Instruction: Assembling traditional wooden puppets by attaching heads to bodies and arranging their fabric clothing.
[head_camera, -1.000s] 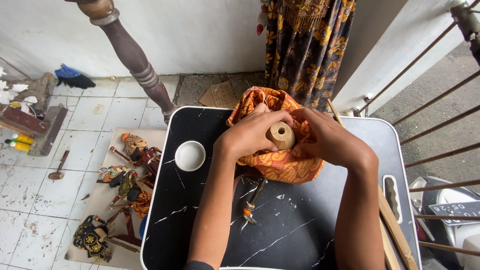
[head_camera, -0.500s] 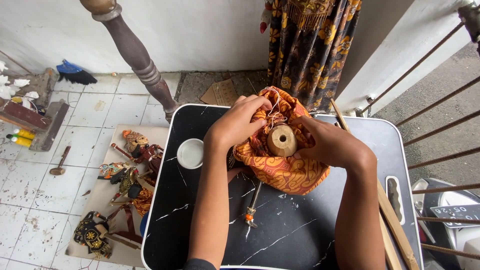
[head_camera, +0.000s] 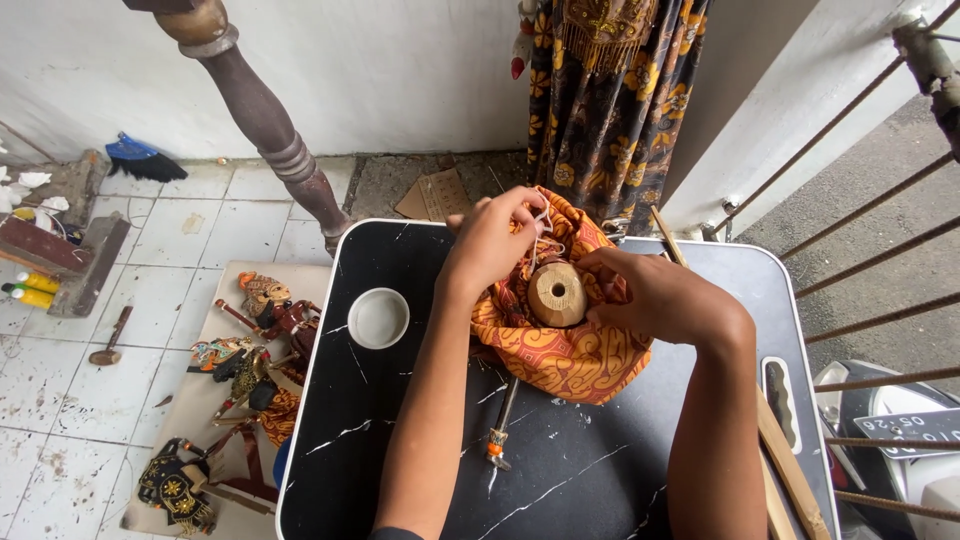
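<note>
Reaching in from the bottom edge of the head view, both forearms angle up toward the middle of a black marbled table (head_camera: 400, 470). The left hand (head_camera: 495, 245) is bent at the wrist, its fingertips pressed together and pinching a thin white string (head_camera: 543, 222) at its upper right. The right hand (head_camera: 655, 295) comes in from three o'clock, palm down, fingers curled against the side of a round wooden piece (head_camera: 557, 294); whether it grips the wood or only the fabric cannot be told.

That wooden piece is a short cylinder with a centre hole, its flat end and hole facing up at the camera, so its axis runs roughly vertical. It sits between the hands, at four o'clock from the left hand and touching the right hand's fingers at nine o'clock. Orange patterned cloth (head_camera: 565, 360) is bunched around it.

A white cup (head_camera: 378, 318) stands at nine o'clock, well apart. Painted shadow puppets (head_camera: 250, 350) lie on the floor beyond.
</note>
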